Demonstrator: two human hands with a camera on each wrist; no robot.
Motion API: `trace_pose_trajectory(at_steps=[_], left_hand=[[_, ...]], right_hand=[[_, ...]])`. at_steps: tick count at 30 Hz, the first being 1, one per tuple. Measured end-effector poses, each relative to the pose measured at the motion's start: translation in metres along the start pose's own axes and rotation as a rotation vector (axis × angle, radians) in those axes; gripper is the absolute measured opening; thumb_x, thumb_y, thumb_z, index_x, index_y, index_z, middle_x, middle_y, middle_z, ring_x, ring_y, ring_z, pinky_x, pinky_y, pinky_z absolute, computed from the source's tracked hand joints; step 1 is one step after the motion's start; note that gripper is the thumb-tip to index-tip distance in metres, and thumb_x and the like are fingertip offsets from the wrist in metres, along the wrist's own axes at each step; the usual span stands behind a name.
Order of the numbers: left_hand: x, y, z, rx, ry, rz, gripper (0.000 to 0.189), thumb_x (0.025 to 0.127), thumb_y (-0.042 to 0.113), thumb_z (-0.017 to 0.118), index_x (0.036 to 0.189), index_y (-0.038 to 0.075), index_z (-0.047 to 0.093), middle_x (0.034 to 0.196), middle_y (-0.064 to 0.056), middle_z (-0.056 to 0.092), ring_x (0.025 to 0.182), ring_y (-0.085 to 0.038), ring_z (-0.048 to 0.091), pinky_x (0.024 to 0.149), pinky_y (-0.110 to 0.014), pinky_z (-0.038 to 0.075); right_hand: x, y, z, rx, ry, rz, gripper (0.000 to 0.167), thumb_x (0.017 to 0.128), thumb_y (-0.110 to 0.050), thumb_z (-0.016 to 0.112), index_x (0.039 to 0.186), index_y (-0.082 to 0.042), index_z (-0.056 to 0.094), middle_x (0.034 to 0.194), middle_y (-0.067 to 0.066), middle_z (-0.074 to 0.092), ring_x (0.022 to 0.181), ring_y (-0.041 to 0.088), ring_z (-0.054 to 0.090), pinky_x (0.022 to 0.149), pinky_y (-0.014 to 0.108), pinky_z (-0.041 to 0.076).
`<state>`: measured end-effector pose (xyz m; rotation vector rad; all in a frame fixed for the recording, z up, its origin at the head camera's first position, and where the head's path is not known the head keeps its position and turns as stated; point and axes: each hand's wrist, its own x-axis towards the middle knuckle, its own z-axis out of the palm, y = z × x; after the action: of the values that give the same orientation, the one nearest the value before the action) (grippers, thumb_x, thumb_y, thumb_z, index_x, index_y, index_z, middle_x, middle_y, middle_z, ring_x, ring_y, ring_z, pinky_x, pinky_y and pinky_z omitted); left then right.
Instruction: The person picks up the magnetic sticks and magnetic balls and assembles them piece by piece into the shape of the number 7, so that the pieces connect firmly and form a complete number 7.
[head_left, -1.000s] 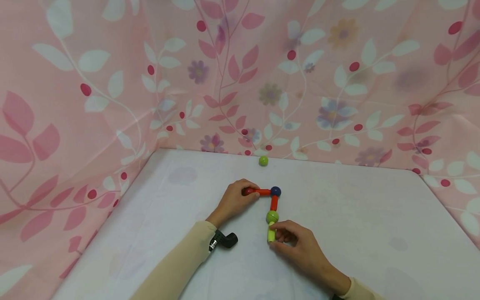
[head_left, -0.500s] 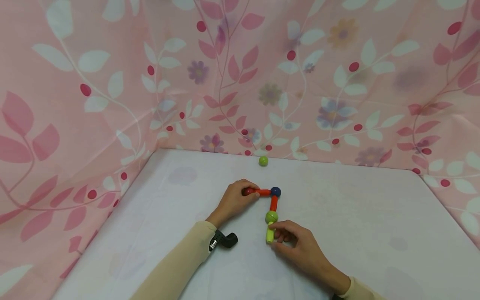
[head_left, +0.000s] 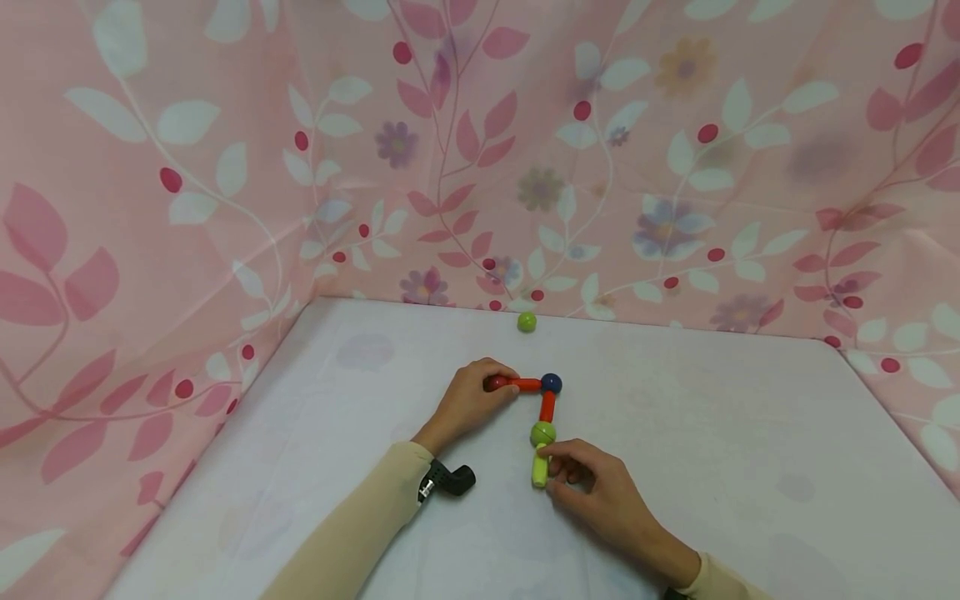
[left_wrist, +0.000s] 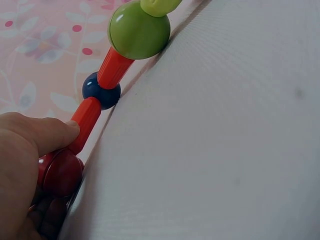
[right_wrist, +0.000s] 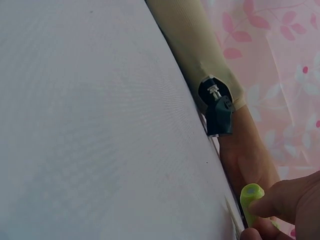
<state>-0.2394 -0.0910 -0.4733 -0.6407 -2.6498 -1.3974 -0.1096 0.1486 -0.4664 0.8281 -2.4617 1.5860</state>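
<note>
A chain of toy rods and balls lies on the white table, bent at a blue ball (head_left: 551, 383). My left hand (head_left: 472, 398) holds its far-left end: the thumb lies on a red rod (left_wrist: 87, 117), while the fingers reach round a dark red ball (left_wrist: 64, 174). From the blue ball a second red rod (head_left: 547, 407) runs toward me to a larger green ball (head_left: 543, 433) with a seam. Joined to that ball, a yellow-green rod (head_left: 539, 471) sits between the thumb and index finger of my right hand (head_left: 600, 496). Its grey-tipped end shows in the right wrist view.
A lone green ball (head_left: 527, 322) rests near the table's back edge. Pink floral cloth (head_left: 450, 167) hangs behind and at the sides of the white table (head_left: 712, 433). A black camera mount (head_left: 453, 480) sticks out from my left wrist, close to the chain.
The green ball and yellow-green rod have shifted very slightly left. My right thumb has drawn back a little toward the right. The left hand stays in place.
</note>
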Motion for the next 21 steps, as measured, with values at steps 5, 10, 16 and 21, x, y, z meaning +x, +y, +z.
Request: trace_pose_trajectory(at_steps=[5,10,16,21], left_hand=[[-0.001,0.001,0.003,-0.006,0.001,-0.009,0.019,0.097,0.021,0.076,0.115,0.020,0.078,0.108,0.009,0.067,0.098,-0.014,0.058,0.082,-0.033,0.050],[-0.002,0.001,0.003,-0.011,0.012,-0.014,0.018,0.097,0.020,0.076,0.114,0.019,0.078,0.107,0.009,0.067,0.098,-0.014,0.058,0.082,-0.034,0.050],[-0.001,-0.001,0.002,-0.007,0.016,-0.005,0.017,0.096,0.021,0.077,0.113,0.018,0.078,0.107,0.009,0.069,0.099,-0.013,0.060,0.087,-0.034,0.049],[0.000,0.001,-0.001,0.012,0.007,-0.005,0.020,0.096,0.021,0.077,0.115,0.018,0.078,0.109,0.008,0.070,0.103,-0.013,0.060,0.093,-0.036,0.049]], right_hand=[[0.001,-0.001,-0.006,-0.036,0.038,0.077,0.043,0.085,0.013,0.075,0.118,-0.016,0.073,0.096,-0.003,0.066,0.083,0.015,0.064,0.072,0.029,0.056],[0.006,-0.003,-0.011,-0.042,0.059,0.098,0.036,0.090,0.008,0.075,0.117,-0.015,0.073,0.096,-0.005,0.066,0.086,0.017,0.063,0.072,0.029,0.055],[0.010,-0.002,-0.015,-0.058,0.060,0.100,0.030,0.090,0.005,0.075,0.115,-0.011,0.073,0.094,-0.005,0.066,0.084,0.016,0.063,0.071,0.029,0.055],[0.014,0.001,-0.019,-0.061,0.068,0.075,0.029,0.089,0.005,0.074,0.115,-0.008,0.073,0.093,-0.001,0.068,0.083,0.016,0.064,0.070,0.030,0.056]])
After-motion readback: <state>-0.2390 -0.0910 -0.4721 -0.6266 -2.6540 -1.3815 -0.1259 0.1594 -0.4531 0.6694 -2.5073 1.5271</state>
